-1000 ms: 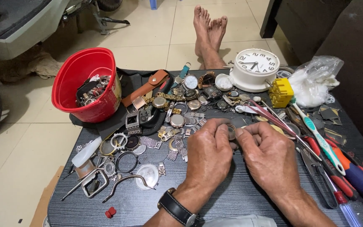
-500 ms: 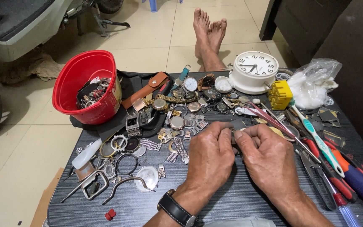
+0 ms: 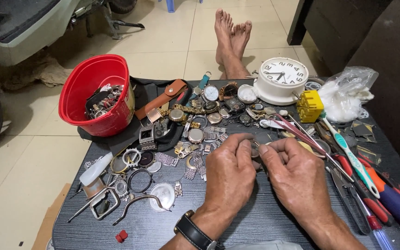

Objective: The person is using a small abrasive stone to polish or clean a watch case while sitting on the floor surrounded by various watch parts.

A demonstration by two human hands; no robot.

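Both hands sit close together over the middle of the dark counter (image 3: pixel 255 222). The left hand (image 3: pixel 230 178) and the right hand (image 3: pixel 297 178) meet at their tips, and the fingers (image 3: pixel 245 141) are pressed together, pinching a small dark watch part (image 3: pixel 255 149) between them. The part is mostly hidden, so I cannot tell just what it is. It sits a little above the counter, right between the two hands.

To do this well, I think the hands should stay low over the counter and hold the little part firmly but gently. If it slips, it could get lost in the mess.

There is a lot around. A pile of watches (image 3: pixel 195 120) and loose metal bands lies just behind the hands. A red bucket (image 3: pixel 96 95) full of more bits stands at the far left. A white clock (image 3: pixel 281 78) stands at the back, with a yellow block (image 3: pixel 309 105) beside it. A toothbrush (image 3: pixel 350 155) and screwdrivers (image 3: pixel 394 199) lie close to the right hand, so that elbow has little room. A round glass (image 3: pixel 160 194) lies near the left wrist.
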